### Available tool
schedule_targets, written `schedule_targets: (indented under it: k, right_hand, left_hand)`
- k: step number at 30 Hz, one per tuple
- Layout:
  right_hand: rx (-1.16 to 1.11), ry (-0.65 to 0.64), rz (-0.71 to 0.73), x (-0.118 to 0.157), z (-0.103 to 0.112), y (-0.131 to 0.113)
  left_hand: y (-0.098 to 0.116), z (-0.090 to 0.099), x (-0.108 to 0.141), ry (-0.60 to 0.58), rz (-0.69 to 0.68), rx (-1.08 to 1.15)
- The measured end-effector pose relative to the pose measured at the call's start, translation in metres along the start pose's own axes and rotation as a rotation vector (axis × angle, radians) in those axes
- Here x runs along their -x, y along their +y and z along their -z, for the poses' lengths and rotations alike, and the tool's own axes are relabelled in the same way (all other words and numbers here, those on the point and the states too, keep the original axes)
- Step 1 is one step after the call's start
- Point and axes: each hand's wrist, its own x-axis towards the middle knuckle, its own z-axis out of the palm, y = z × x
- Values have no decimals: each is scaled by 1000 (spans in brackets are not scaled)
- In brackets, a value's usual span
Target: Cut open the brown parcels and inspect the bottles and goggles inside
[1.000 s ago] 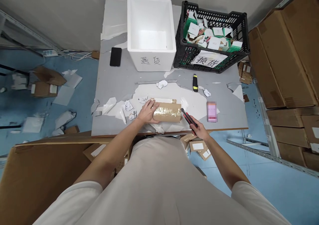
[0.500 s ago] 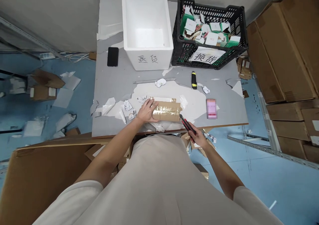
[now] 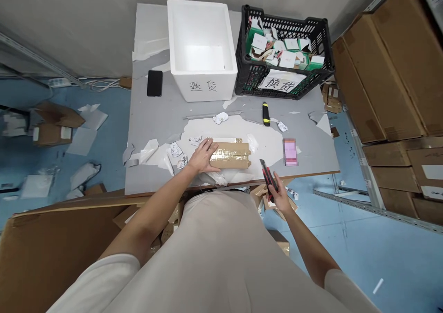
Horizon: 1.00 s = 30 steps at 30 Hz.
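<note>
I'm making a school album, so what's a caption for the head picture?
Left hand on a taped box, right hand holding a cutter apart from it.

1 taped ctn (image 3: 230, 156) | 1 red/blk cutter (image 3: 267, 176) | 1 blk/yel tool (image 3: 266, 114) | 1 wht foam bx (image 3: 207, 93) | 1 blk crate (image 3: 245, 78) | 1 blk phone (image 3: 154, 83) | 1 pink item (image 3: 290, 152) | grn/wht bxs (image 3: 287, 59): multi, ct. unclear

Package (image 3: 233, 155): on the table (image 3: 155, 119) before me, left end under my left hand (image 3: 203, 157).
Cutter (image 3: 269, 181): in my right hand (image 3: 278, 195), right of the package, over the table's near edge.
Foam box (image 3: 204, 87): behind the package.
Crate (image 3: 251, 76): right of the foam box; small boxes (image 3: 287, 59) inside.
Phone (image 3: 154, 83): left of the foam box.
Second knife (image 3: 266, 114): before the crate.
</note>
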Motion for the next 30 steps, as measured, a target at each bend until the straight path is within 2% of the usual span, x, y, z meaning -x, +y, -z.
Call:
schedule_targets:
  k: [2,4,8,11,15,18,20,25,28,30]
  right_hand:
    - [-104,96,7,-3,-12,-3]
    - [-204,138,-9,-11,-32,-7]
    - [-426,106,-91,-32,-75,-18]
    - [-517,67,-150,-39,-92,-21]
    - [-540,77,-118,-39,-94,-18]
    - [-505,96,-81,-45,-91,-19]
    - [-453,92,-51,-56,-88,-26]
    - [-344,94,122,-112,-80,-73]
    - [-240,43,192,-155,-82,-103]
    - [-176,-9,198,-178,-90,-113]
  left_hand:
    - [-1,2,-1,-2,-21,19]
    - [-2,5,-3,10,-34,47]
    - [-4,11,-4,49,-21,133]
    - [-5,14,-2,66,45,183]
    - [-13,17,4,158,285,275]
    - [-23,19,6,158,462,546]
    - [-27,21,7,171,535,742]
    - [-22,23,18,263,563,935]
    - [-4,9,31,231,574,947]
    - [13,-5,38,204,576,900]
